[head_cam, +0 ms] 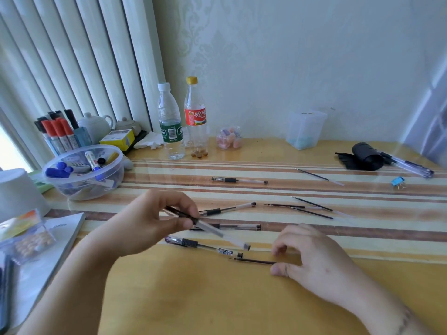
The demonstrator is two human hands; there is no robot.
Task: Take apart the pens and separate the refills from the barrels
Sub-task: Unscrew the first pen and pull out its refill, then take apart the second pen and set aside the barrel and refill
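Note:
My left hand (154, 218) pinches a clear pen barrel (217, 232) with a black grip, held tilted just above the table. My right hand (312, 257) holds the end of a thin black refill (254, 261) lying on the table, between thumb and fingers. A whole pen (203, 245) lies just below the held barrel. Two more barrels (229, 209) (242, 226) lie behind it, and another barrel (239, 180) lies farther back. Loose refills (312, 207) lie to the right, and one more refill (319, 177) sits further away.
A clear bowl of markers (84, 172) and a marker holder (58, 131) stand at the left, with a booklet (48, 250) nearer me. Two bottles (183, 122), a small jar (229, 139) and a plastic box (304, 129) line the wall. A black roll (365, 155), pens (408, 165) and a blue clip (398, 182) lie at the right.

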